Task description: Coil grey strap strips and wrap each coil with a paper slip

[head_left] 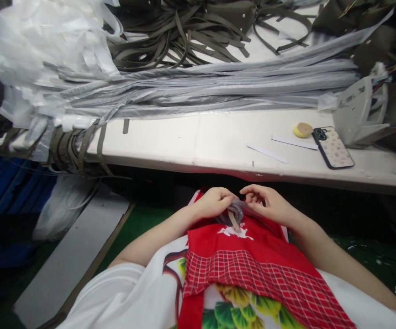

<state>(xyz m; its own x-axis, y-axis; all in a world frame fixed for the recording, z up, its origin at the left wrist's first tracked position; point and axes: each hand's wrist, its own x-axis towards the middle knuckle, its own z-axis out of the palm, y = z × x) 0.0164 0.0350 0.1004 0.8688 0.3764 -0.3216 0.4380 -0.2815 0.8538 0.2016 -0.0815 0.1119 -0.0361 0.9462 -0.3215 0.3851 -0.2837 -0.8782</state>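
Close to my lap, above the red apron (211, 242), my left hand (214, 202) is closed on a bundled strip of greyish see-through plastic (236, 211). A narrow beige strip end (233, 221) hangs out of this bundle. The plastic runs across to my right hand (271, 204), whose thumb presses on it while the index finger is bent above. Part of the plastic is hidden behind the fingers. On the table ahead lies a long pile of plastic-sleeved grey straps (201, 84), apart from both hands.
Crumpled white plastic (54, 41) heaps at the left, with dark olive straps (170, 36) behind. A phone (334, 147), a yellow tape roll (302, 130) and a grey-white holder (358, 109) stand at the right. The table's front edge (198, 167) is just beyond my hands.
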